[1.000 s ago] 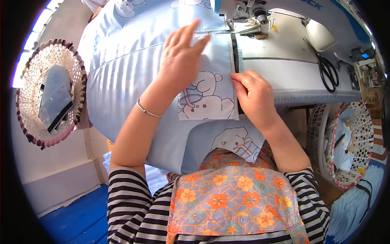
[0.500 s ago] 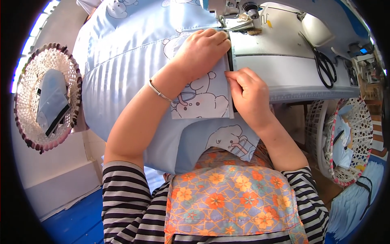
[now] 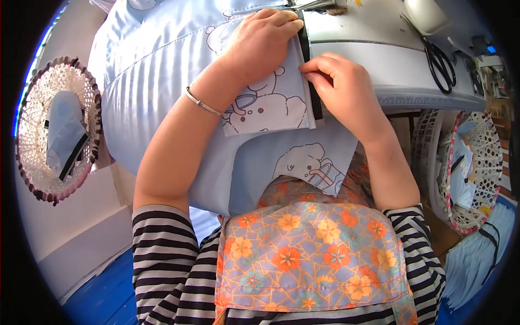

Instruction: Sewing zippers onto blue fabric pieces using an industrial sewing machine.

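A small light-blue cloth panel (image 3: 265, 116) printed with cartoon bears lies on a larger light-blue fabric (image 3: 157, 92). My left hand (image 3: 260, 40) rests flat on the panel's upper part, fingers stretched toward the far edge, close to the sewing machine's metal foot area (image 3: 319, 5). A black strip (image 3: 316, 100) runs along the panel's right edge. At that edge my right hand (image 3: 346, 89) pinches the border between thumb and forefinger. Another bear-printed part of the fabric (image 3: 300, 157) hangs over my lap. The needle is outside the picture.
Black scissors (image 3: 441, 67) lie on the machine's white bed (image 3: 390, 62) at the right. A woven basket (image 3: 27, 146) with blue pieces stands at the left, another basket (image 3: 490, 146) at the right. Below the latter hangs a tied bundle of pale-blue strips (image 3: 471, 276).
The view has tilted, so the machine's needle area has slid out at the top and hands and cloth appear higher. My left hand stays on the panel; my right still pinches its edge.
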